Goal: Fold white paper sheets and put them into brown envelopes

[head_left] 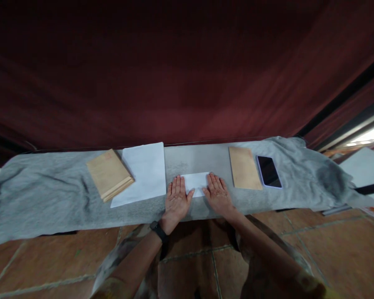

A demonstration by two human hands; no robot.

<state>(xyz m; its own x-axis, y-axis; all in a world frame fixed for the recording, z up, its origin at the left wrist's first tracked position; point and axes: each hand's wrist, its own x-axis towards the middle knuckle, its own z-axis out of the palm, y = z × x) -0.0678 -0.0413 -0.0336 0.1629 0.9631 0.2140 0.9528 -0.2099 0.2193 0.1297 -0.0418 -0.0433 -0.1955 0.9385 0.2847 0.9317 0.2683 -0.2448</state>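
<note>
With fingers (178,185) open flat, pressing left hand (177,202) and right hand (218,199) onto a small white paper rectangle (196,182). Pinning it on soft grey cloth (196,158), between large white paper (146,170) and a flat tan envelope (244,168).

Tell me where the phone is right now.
In the head view, the phone lies on the gray cloth, on the right side, just right of the single brown envelope.

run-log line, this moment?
left hand: open, white paper's left end | right hand: open, right end | phone: beside brown envelope
</note>
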